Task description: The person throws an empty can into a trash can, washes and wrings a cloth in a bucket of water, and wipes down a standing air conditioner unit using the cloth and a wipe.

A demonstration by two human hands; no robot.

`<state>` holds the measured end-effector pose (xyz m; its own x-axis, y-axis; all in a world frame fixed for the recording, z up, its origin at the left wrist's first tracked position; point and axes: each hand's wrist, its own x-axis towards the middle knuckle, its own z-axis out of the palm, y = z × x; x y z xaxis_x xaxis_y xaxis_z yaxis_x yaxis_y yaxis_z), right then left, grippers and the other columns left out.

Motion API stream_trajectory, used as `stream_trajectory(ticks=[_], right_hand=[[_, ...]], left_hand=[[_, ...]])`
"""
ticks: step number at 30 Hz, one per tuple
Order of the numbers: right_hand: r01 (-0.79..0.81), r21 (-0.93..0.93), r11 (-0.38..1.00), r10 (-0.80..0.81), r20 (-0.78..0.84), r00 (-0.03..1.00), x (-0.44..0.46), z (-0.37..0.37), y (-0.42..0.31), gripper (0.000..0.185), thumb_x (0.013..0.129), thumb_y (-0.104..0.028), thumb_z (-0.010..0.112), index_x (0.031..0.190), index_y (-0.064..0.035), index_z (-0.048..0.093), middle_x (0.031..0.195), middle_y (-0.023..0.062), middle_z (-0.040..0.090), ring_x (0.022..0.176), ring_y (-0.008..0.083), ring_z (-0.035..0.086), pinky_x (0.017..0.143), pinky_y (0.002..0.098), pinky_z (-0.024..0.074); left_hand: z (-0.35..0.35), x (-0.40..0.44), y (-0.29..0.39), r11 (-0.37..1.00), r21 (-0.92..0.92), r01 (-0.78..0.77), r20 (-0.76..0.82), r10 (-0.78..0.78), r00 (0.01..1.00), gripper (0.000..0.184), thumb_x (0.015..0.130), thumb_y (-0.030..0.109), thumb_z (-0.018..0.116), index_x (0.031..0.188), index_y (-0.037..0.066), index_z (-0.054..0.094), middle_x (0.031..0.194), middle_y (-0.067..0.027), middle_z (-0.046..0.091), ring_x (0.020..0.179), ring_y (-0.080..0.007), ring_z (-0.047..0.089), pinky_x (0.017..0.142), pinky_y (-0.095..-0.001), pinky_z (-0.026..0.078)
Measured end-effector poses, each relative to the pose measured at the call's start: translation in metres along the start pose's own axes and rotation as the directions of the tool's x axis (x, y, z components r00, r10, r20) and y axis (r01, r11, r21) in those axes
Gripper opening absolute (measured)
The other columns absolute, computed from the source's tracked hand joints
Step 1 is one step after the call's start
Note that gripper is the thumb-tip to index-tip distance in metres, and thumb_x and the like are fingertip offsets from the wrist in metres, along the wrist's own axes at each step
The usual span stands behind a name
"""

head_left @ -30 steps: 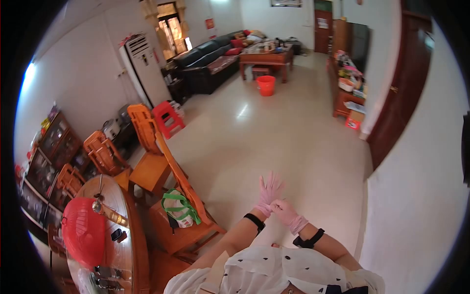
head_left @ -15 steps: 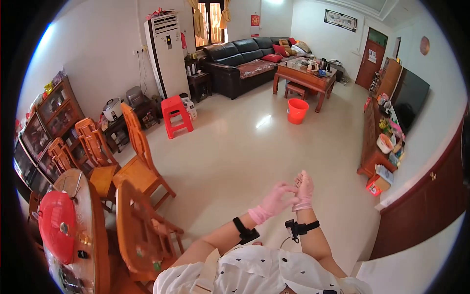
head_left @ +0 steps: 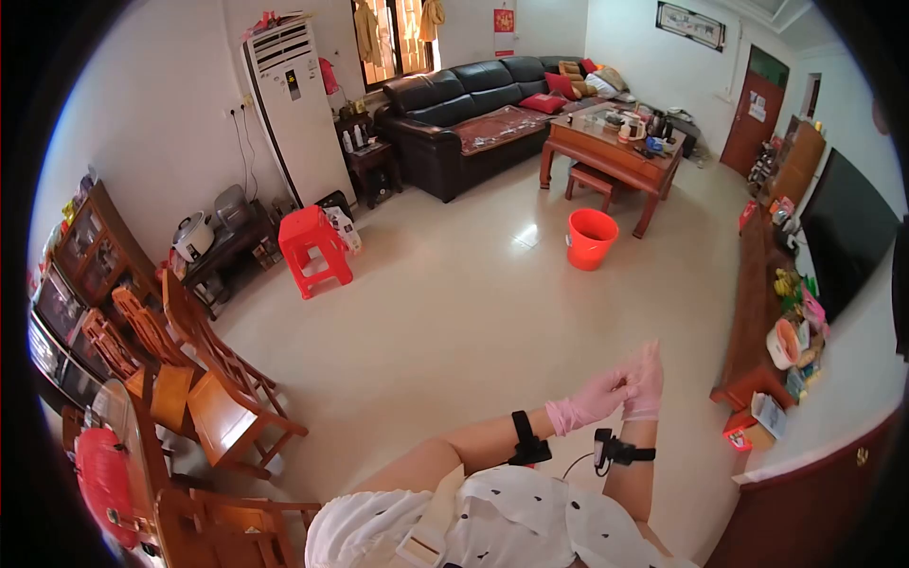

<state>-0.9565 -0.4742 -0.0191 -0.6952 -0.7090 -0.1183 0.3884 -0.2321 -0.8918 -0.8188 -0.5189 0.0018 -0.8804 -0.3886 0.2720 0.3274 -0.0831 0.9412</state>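
Observation:
Both my hands wear thin pink gloves and meet low in the view, right of centre. My left hand (head_left: 598, 396) reaches across with its fingers closed at my right hand, touching the glove near the palm. Upright beside it is my right hand (head_left: 645, 381), its fingertips pointing up and slightly blurred. Whether its fingers are together or apart is too smeared to tell. Black straps with small devices sit around both wrists. A red bucket (head_left: 592, 239) stands on the tiled floor beyond my hands.
A red stool (head_left: 314, 251) stands at the left, with wooden chairs (head_left: 222, 412) and a round table (head_left: 128, 454) nearer. Farther back are a black sofa (head_left: 445, 114) and a wooden coffee table (head_left: 606, 150). A low cabinet (head_left: 748, 312) lines the right wall.
The view has swung and moved forward, bringing the bucket and sofa closer. My left hand has gone from being held by the other hand to gripping at my right glove.

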Motion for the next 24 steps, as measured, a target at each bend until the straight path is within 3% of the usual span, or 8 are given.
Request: stream_trajectory(ticks=[7, 8, 10, 11, 13, 16, 18, 24], right_hand=[[0.099, -0.06, 0.993, -0.087, 0.176, 0.98, 0.159, 0.094, -0.025, 0.055, 0.094, -0.026, 0.05, 0.139, 0.0004, 0.035, 0.142, 0.0178, 0.038, 0.135, 0.0337, 0.032, 0.109, 0.0374, 0.0265], [0.098, -0.06, 0.993, -0.084, 0.194, 0.977, 0.192, 0.097, -0.017, 0.055, 0.094, -0.026, 0.05, 0.139, 0.0004, 0.035, 0.142, 0.0178, 0.038, 0.135, 0.0337, 0.032, 0.109, 0.0374, 0.0265], [0.436, -0.855, 0.282, -0.295, 0.355, 0.887, 0.254, 0.106, -0.005, 0.063, 0.091, -0.025, 0.053, 0.143, -0.0012, 0.027, 0.148, 0.0186, 0.029, 0.136, 0.0403, 0.026, 0.111, 0.048, 0.0205], [0.428, -0.856, 0.29, -0.295, 0.345, 0.891, 0.277, 0.113, -0.003, 0.063, 0.091, -0.025, 0.053, 0.143, -0.0012, 0.027, 0.148, 0.0186, 0.029, 0.136, 0.0403, 0.026, 0.111, 0.048, 0.0205], [0.07, -0.937, -0.341, -0.139, 0.124, 0.983, 0.33, 0.137, -0.006, 0.071, 0.088, -0.031, 0.052, 0.146, -0.0063, 0.021, 0.153, 0.0164, 0.018, 0.139, 0.043, 0.015, 0.11, 0.0601, 0.0101], [0.185, -0.749, -0.637, 0.026, 0.219, 0.975, 0.423, 0.132, 0.022, 0.07, 0.089, -0.039, 0.047, 0.148, -0.0134, 0.019, 0.155, 0.0124, 0.013, 0.142, 0.0388, 0.007, 0.107, 0.0666, 0.0051], [0.155, -0.789, -0.594, 0.119, 0.104, 0.987, 0.457, 0.148, -0.01, 0.068, 0.09, -0.04, 0.044, 0.148, -0.0154, 0.018, 0.156, 0.0109, 0.009, 0.142, 0.0378, 0.004, 0.106, 0.0671, 0.0037], [0.012, -0.785, -0.62, 0.114, -0.075, 0.991, 0.58, 0.119, -0.016, 0.062, 0.092, -0.044, 0.038, 0.148, -0.0255, 0.018, 0.157, 0.0062, 0.006, 0.143, 0.035, 0.001, 0.104, 0.0705, 0.0007]], left_hand=[[-0.094, 0.127, 0.02, 0.972, -0.235, 0.003, -0.191, -0.05, 0.98, 0.013, 0.092, 0.014, 0.052, 0.097, 0.004, 0.057, 0.085, -0.0008, 0.056, 0.082, -0.0112, 0.052, 0.071, -0.0294, 0.044], [-0.118, 0.136, 0.027, 0.979, 0.19, 0.076, -0.157, -0.046, 0.987, 0.014, 0.092, 0.016, 0.053, 0.096, 0.004, 0.06, 0.084, -0.0042, 0.058, 0.08, -0.0157, 0.054, 0.071, -0.0315, 0.045], [-0.161, 0.179, 0.024, 0.799, 0.586, 0.131, -0.123, -0.072, 0.99, 0.016, 0.091, 0.017, 0.054, 0.096, 0.004, 0.062, 0.083, -0.0077, 0.06, 0.079, -0.0203, 0.057, 0.071, -0.0336, 0.046], [-0.179, 0.204, 0.019, 0.721, 0.677, 0.149, -0.248, 0.032, 0.968, 0.016, 0.088, 0.019, 0.056, 0.093, 0.005, 0.063, 0.083, -0.0103, 0.061, 0.079, -0.0244, 0.058, 0.071, -0.0355, 0.047], [-0.215, 0.256, 0.002, 0.628, 0.758, 0.177, -0.349, 0.162, 0.923, 0.017, 0.085, 0.02, 0.057, 0.089, 0.005, 0.065, 0.083, -0.0129, 0.062, 0.078, -0.0285, 0.06, 0.071, -0.0373, 0.049], [-0.262, 0.342, -0.034, 0.279, 0.952, 0.125, -0.246, 0.453, 0.857, 0.017, 0.079, 0.02, 0.059, 0.087, 0.006, 0.066, 0.084, -0.0124, 0.064, 0.08, -0.0302, 0.062, 0.07, -0.0399, 0.05], [-0.28, 0.389, -0.052, 0.358, 0.929, 0.097, -0.161, 0.153, 0.975, 0.022, 0.075, 0.021, 0.06, 0.088, 0.005, 0.067, 0.085, -0.014, 0.065, 0.081, -0.0307, 0.062, 0.069, -0.0411, 0.05], [-0.305, 0.513, -0.082, 0.429, 0.897, 0.104, -0.148, 0.069, 0.987, 0.025, 0.076, 0.015, 0.057, 0.095, 0.001, 0.066, 0.083, -0.0189, 0.065, 0.079, -0.0363, 0.062, 0.069, -0.0448, 0.049]])
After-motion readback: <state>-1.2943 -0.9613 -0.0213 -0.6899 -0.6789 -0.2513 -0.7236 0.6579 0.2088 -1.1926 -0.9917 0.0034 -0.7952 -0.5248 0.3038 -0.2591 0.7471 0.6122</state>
